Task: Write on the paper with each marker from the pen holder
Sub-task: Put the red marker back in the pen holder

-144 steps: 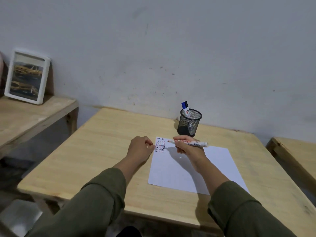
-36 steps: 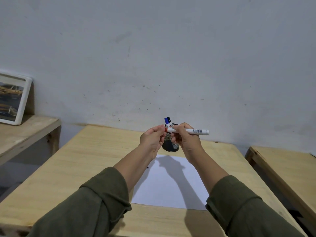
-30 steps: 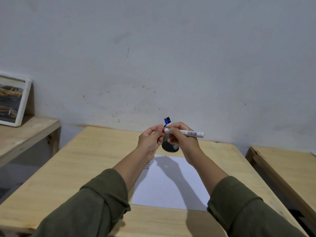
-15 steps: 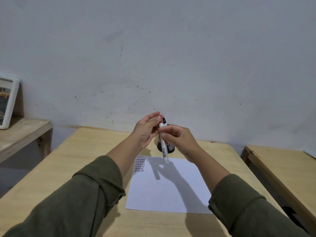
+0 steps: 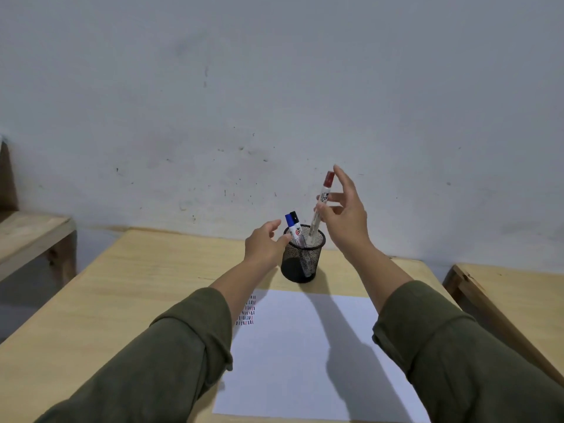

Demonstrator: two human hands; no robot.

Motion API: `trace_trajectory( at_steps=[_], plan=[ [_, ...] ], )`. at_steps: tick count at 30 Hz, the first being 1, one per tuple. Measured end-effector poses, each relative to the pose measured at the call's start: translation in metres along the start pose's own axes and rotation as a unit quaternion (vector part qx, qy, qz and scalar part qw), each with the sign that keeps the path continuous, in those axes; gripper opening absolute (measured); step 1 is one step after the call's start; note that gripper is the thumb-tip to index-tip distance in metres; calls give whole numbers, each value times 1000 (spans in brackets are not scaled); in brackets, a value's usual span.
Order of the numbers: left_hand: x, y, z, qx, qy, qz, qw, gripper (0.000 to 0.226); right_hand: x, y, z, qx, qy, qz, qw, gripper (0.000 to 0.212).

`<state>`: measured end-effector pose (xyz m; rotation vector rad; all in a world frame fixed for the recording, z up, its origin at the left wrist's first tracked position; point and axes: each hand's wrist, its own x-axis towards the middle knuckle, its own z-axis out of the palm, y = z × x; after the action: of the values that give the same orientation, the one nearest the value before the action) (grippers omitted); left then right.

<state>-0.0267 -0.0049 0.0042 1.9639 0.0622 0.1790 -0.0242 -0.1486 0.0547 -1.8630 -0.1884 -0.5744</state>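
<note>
Red-capped marker (image 5: 314, 228) in pen holder (image 5: 300, 261), label illegible; dashes (image 5: 247, 314) on paper (image 5: 290, 361)

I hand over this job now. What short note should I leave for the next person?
Left hand open, holding nothing, reaching to the rim of the pen holder. Right hand, fingers spread, touches the red marker, whose lower end is in the holder; grip unclear. Blue marker and black marker stand inside. Paper on the table bears short strokes, red and dark. To do: settle the red marker; further writing unclear.
</note>
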Motion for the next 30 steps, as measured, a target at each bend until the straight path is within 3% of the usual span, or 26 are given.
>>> trace_trajectory(
  at_steps=[8, 21, 30],
  plan=[
    [22, -12, 15, 41, -30, 1, 999, 50, 20, 20, 20, -87, -55, -23, 994, 62],
    [25, -24, 18, -21, -32, -8, 999, 44, 17, 49, 35, -134, -188, 12, 973, 47],
    [26, -25, 19, -36, -29, -5, 999, 38, 20, 59, 39, -119, -186, 23, 975, 38]
  ],
)
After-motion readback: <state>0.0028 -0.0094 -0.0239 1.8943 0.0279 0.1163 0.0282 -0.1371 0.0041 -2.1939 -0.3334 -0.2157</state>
